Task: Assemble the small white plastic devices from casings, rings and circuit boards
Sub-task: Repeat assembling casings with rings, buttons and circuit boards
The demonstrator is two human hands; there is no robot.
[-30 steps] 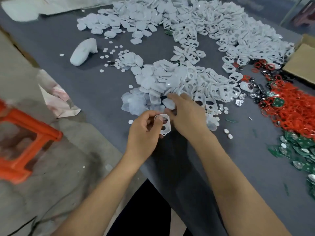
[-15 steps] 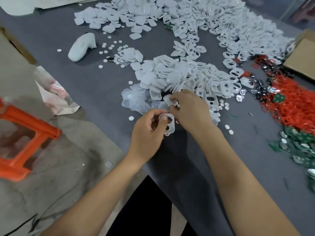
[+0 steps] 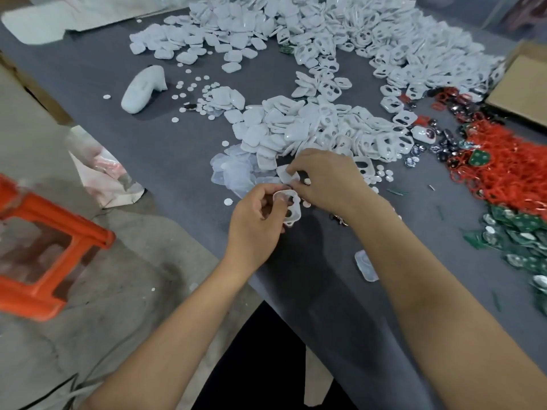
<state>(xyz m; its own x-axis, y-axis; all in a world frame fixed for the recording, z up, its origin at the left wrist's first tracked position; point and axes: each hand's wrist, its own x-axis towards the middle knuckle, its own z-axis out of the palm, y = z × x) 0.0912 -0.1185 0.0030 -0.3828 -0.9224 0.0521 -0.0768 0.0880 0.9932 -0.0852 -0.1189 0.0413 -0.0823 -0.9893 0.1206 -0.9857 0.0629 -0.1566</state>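
Grey cloth covers the table (image 3: 154, 149), heaped with white casings (image 3: 310, 122) at centre and back, red rings (image 3: 509, 164) and green circuit boards (image 3: 521, 232) at right, a cardboard box (image 3: 521, 84) at the far right edge. Left hand (image 3: 254, 229) grips a white casing frame (image 3: 291, 208) just above the near cloth; right hand (image 3: 328, 179) pinches a small clear piece (image 3: 285, 173) beside it. Concrete floor (image 3: 124, 276) at left holds an orange stool (image 3: 44, 241) and a crumpled bag (image 3: 100, 170).
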